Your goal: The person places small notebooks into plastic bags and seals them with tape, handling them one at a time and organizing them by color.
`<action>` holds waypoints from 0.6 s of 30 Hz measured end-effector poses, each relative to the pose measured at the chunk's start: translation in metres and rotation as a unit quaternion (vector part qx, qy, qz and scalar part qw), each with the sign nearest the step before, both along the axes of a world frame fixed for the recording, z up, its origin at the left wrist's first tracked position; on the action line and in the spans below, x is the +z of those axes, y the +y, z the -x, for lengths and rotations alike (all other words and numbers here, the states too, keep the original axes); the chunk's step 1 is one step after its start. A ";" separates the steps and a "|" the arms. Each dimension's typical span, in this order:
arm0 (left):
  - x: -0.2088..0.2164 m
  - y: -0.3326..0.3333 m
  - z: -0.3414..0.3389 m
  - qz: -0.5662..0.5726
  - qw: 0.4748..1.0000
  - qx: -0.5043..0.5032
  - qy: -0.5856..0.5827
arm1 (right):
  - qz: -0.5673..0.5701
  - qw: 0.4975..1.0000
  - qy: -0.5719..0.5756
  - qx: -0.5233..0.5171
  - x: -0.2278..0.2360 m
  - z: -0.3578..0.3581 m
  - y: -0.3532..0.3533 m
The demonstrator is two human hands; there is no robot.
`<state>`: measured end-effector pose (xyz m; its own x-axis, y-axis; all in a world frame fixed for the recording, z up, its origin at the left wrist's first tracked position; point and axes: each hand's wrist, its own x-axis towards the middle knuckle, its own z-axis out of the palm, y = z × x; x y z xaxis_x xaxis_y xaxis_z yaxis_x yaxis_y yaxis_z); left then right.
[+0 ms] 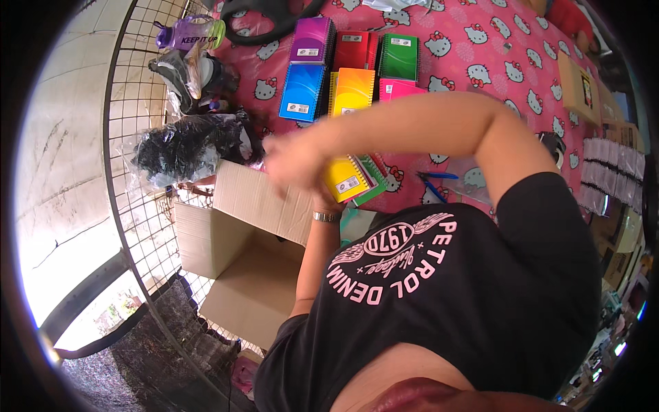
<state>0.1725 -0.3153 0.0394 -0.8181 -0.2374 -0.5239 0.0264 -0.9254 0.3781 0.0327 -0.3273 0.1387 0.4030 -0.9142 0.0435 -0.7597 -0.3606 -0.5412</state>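
My left hand (327, 200), a watch on its wrist, grips a small bunch of spiral notebooks (345, 180) from below. A yellow one lies on top, with green and pink edges showing under it. Across them reaches my right arm; my right hand (296, 162) is smeared by motion, left of the yellow notebook and above the carton's flap. Whether it holds anything does not show. Beyond lie stacks of spiral notebooks: purple (313, 41), blue (302, 93), red (351, 49), orange (353, 89), green (399, 58) and pink (400, 90), the last partly hidden by my forearm.
An open cardboard box (257, 275) stands at the table's near left edge. Blue-handled pliers (434, 184) lie right of the notebooks. Black plastic bags (192, 147) and a purple bottle (190, 33) sit along the wire grid (113, 130). The tablecloth (460, 62) is pink.
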 end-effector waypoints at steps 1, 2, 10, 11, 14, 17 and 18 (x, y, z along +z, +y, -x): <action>-0.001 -0.005 -0.003 0.004 0.998 -0.054 -0.032 | 0.063 0.996 0.004 -0.071 0.001 0.027 -0.022; -0.001 -0.004 -0.008 0.035 0.996 -0.073 -0.042 | 0.036 0.987 0.058 -0.145 -0.002 0.058 -0.041; -0.008 0.016 -0.032 0.052 0.987 -0.129 -0.076 | -0.126 0.930 0.261 -0.227 -0.040 0.134 -0.050; 0.002 0.020 -0.024 0.017 0.991 -0.120 -0.064 | -0.114 0.938 0.236 -0.226 -0.031 0.131 -0.043; -0.003 0.028 -0.020 0.076 0.978 -0.170 -0.088 | -0.112 0.971 0.159 -0.136 0.022 0.095 -0.002; -0.008 0.042 -0.010 0.055 0.971 -0.224 -0.058 | -0.245 0.912 0.328 -0.002 0.047 0.036 0.048; -0.009 0.045 -0.008 -0.006 0.972 -0.236 -0.017 | -0.274 0.901 0.333 0.050 0.055 0.018 0.074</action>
